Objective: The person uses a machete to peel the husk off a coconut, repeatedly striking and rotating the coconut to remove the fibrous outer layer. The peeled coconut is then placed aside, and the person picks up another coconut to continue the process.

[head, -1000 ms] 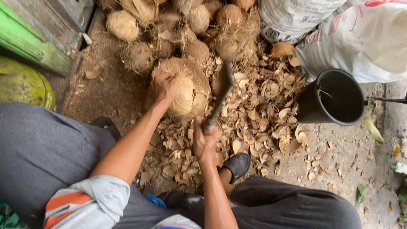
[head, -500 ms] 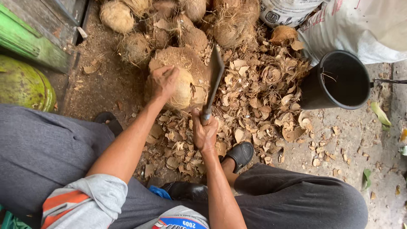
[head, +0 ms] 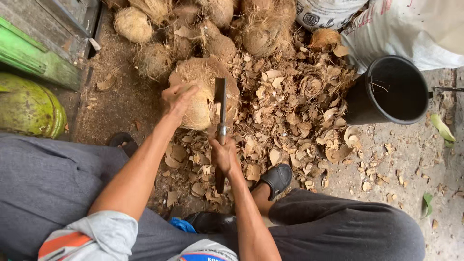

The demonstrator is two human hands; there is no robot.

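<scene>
My left hand (head: pixel 178 98) grips a husked brown coconut (head: pixel 200 110) that rests on a round wooden chopping block (head: pixel 193 72). In my right hand (head: pixel 223 155) is the handle of a cleaver-like knife (head: pixel 220 104); its dark blade points away from me and lies against the right side of the coconut. Both forearms reach forward from between my knees, which are in grey trousers.
A pile of husked coconuts (head: pixel 208 29) lies beyond the block. Dry shell chips (head: pixel 295 121) litter the ground to the right. A black bucket (head: pixel 391 92) stands at right, white sacks (head: pixel 401 24) behind it. A green container (head: pixel 29 106) is at left. My shoe (head: pixel 276 180) is below.
The knife blade has swung from a tilted, raised position to straight against the coconut's right side. My left hand keeps its hold on the coconut.
</scene>
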